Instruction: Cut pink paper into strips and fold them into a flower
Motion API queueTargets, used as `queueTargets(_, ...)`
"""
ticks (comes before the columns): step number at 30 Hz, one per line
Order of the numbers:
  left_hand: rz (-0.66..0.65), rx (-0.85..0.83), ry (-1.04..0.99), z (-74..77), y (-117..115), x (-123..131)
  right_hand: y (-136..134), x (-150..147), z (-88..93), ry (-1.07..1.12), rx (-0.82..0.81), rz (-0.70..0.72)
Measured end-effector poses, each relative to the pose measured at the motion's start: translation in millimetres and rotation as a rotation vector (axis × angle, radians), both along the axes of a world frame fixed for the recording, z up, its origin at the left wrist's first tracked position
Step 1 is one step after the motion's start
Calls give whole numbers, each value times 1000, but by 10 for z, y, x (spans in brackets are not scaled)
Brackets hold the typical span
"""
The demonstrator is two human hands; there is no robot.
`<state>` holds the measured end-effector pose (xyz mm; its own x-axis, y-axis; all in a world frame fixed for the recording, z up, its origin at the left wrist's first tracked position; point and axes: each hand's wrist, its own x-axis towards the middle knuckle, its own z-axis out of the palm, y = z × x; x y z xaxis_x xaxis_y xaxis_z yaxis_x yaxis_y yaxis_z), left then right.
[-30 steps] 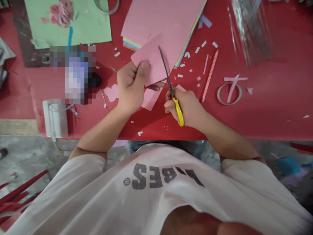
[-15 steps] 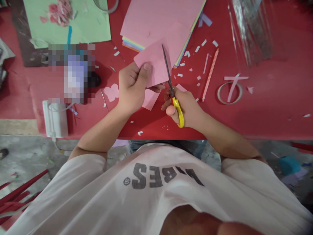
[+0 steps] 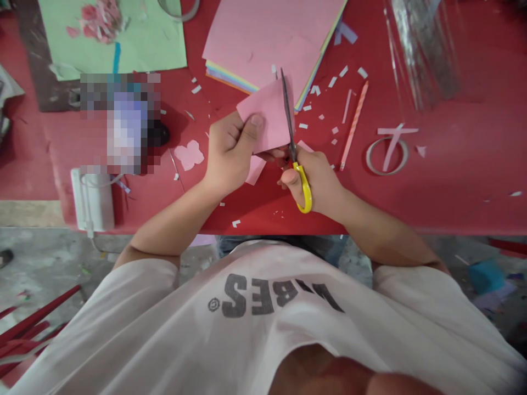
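Note:
My left hand (image 3: pixel 233 151) pinches a piece of pink paper (image 3: pixel 265 116) between thumb and fingers, holding it up off the table. My right hand (image 3: pixel 310 181) grips scissors with yellow handles (image 3: pixel 304 189). Their dark metal blades (image 3: pixel 289 115) run up along the paper's right side, with the tips past its top edge. Below the held piece, a smaller pink scrap (image 3: pixel 255 170) lies partly under my fingers. A stack of coloured paper (image 3: pixel 263 38) sits just beyond the blade tips.
Red-covered table (image 3: pixel 370 214) with white paper scraps, a pink cutout (image 3: pixel 189 155), a striped pink stick (image 3: pixel 354 126), a tape roll (image 3: pixel 387 156), clear plastic (image 3: pixel 424 49), green card (image 3: pixel 111 38), a white device (image 3: pixel 93 200), and a pixelated object (image 3: pixel 121 123). Its front edge runs below my forearms.
My left hand and the pink paper have shifted right. The scissors now stand more upright, with the blades further along the paper's right side. The visible paper piece looks smaller.

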<state>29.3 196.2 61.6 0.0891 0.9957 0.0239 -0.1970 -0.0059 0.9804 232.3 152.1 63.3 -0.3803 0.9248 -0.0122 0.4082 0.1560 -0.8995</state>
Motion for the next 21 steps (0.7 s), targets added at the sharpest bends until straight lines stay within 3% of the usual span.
queueTargets(11, -8, -91, 61, -10, -4, -31, 3, -6, 88, 15, -94, -27)
queueTargets(21, -44, -36, 20, -188, 96, -65, 21, 11, -77, 6, -92, -28)
